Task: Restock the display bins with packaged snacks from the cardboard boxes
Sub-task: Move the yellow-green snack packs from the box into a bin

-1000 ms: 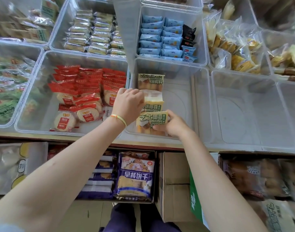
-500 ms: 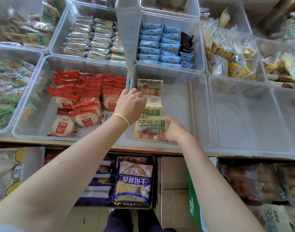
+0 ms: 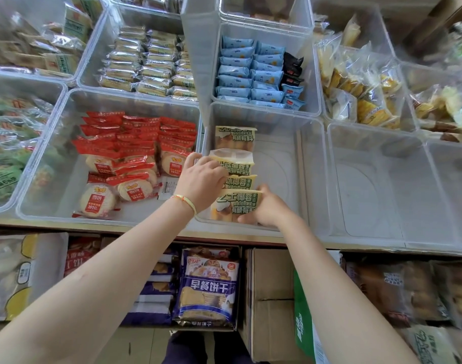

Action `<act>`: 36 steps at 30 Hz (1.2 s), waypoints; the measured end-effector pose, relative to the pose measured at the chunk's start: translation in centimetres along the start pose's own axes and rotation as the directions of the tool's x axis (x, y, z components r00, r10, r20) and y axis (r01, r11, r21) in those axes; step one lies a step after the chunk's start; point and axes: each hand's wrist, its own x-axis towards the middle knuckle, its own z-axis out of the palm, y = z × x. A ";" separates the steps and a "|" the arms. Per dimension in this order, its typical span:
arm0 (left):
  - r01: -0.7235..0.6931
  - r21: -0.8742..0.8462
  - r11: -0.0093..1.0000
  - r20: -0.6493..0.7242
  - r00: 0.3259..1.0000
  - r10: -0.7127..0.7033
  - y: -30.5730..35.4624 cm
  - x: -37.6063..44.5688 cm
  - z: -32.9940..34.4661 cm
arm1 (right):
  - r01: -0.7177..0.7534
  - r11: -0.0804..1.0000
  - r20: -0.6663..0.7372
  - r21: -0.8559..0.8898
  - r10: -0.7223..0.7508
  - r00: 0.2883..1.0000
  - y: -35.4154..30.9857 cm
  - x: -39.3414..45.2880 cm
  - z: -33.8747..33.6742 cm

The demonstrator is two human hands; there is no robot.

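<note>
My right hand [image 3: 266,206] grips the nearest green-and-yellow snack pack [image 3: 235,204], fingers curled round its right edge, inside the clear bin [image 3: 311,179]. My left hand [image 3: 201,179], just beside it, rests curled fingers on the next packs [image 3: 236,166] in the row.

Two hands reach into the display: the left hand [image 3: 201,179] and the right hand [image 3: 267,206]. Four green-and-yellow snack packs sit in one row in the middle clear bin [image 3: 307,179]: the farthest pack [image 3: 235,137], the second pack [image 3: 232,162], the third pack [image 3: 241,182] and the nearest pack [image 3: 236,204]. One empty clear bin [image 3: 369,185] stands just to the right. The bin of red-wrapped rice crackers [image 3: 135,158] and the bin of blue packets [image 3: 251,74] hold too many overlapping packs to count. Three black packets [image 3: 292,67] sit beside the blue ones. One cardboard box [image 3: 270,303] shows below the tabletop.
</note>
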 end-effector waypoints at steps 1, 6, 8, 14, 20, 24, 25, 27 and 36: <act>-0.003 -0.031 1.000 -0.009 1.000 0.003 0.0 0.1 0.1 | -0.004 1.000 0.007 0.008 0.004 1.000 0.1 0.3 0.0; -0.067 -0.196 0.978 -0.168 0.985 0.034 0.9 -0.7 0.2 | -0.013 0.999 -0.041 -0.047 0.011 0.999 0.2 1.4 1.2; -0.060 -0.156 0.986 -0.098 0.994 0.045 1.0 -0.9 0.1 | -0.047 0.992 0.000 -0.117 0.048 0.999 -0.3 2.0 1.4; -0.038 0.031 0.999 0.230 0.973 0.029 0.6 0.8 -1.0 | 0.006 0.995 0.123 -0.096 0.006 0.992 -1.8 1.9 0.1; -0.072 0.130 0.989 0.297 0.954 0.031 0.2 1.3 -0.6 | -0.045 0.997 0.158 0.069 0.033 0.987 -2.1 1.4 -6.9; -0.099 0.170 0.980 0.299 0.953 0.044 0.4 1.3 -0.4 | 0.138 0.975 -0.384 0.174 -0.061 0.921 -4.6 5.9 -8.4; -0.103 0.185 0.977 0.300 0.953 0.044 0.4 1.3 -0.4 | 0.181 0.974 -0.415 0.139 -0.109 0.903 -5.3 7.1 -8.2; -0.116 0.211 0.971 0.312 0.949 0.045 0.5 1.4 -0.4 | 0.227 0.972 -0.421 0.060 -0.181 0.889 -6.4 9.1 -7.6; -0.135 0.273 0.953 0.404 0.915 0.014 0.8 1.6 -0.6 | 0.164 0.982 -0.532 -0.097 -0.190 0.825 -8.3 13.0 -7.1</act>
